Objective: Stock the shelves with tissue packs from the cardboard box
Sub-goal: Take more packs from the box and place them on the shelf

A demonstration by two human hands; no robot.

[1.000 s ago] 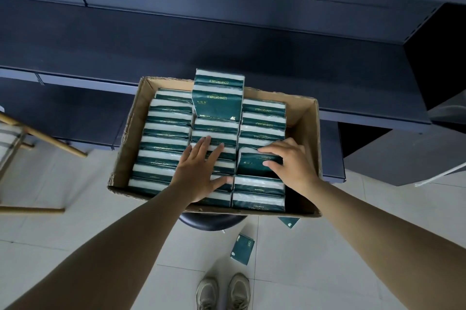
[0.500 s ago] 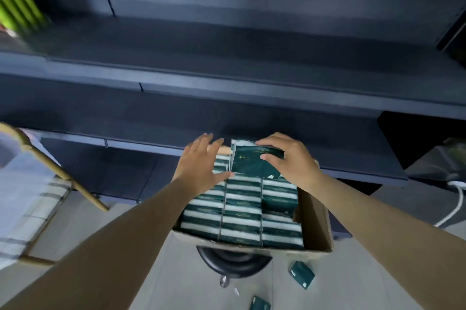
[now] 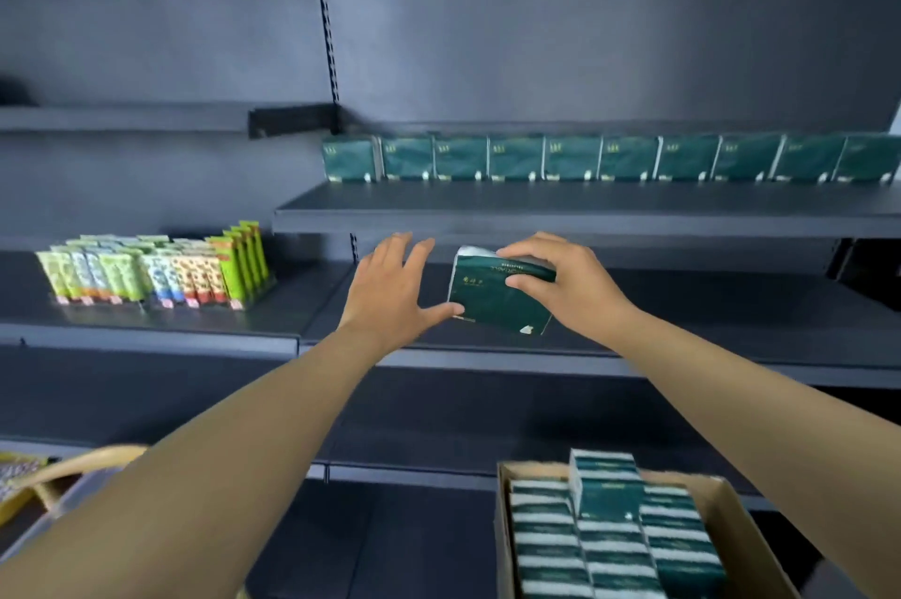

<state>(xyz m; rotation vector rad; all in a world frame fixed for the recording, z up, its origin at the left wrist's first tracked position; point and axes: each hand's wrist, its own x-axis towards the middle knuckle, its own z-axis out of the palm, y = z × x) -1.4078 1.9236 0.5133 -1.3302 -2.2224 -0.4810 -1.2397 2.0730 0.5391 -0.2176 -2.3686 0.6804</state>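
We've got the right hand (image 3: pixel 568 286) gripping a green tissue pack (image 3: pixel 497 294) by its top edge, fingers curled over it, thumb on the front; pack's tilted, held up in front of the middle shelf (image 3: pixel 634 355). Left hand (image 3: pixel 392 298) is flat, fingers spread, thumb tip touching the pack's lower-left corner. Row of same packs (image 3: pixel 609 158) stands at the back of the upper shelf (image 3: pixel 585 218). Cardboard box (image 3: pixel 731 501) w/ more packs bottom right. Colourful tubes (image 3: pixel 156 269) on the left shelf.

This is a shop aisle with dark metal shelving (image 3: pixel 585 213) on slotted uprights. Above the hands, a row of green tissue packs (image 3: pixel 599 157) faces outward; left of them stand colourful tubes (image 3: pixel 151 272), and below, a cardboard box (image 3: pixel 741 525) holds more stock.
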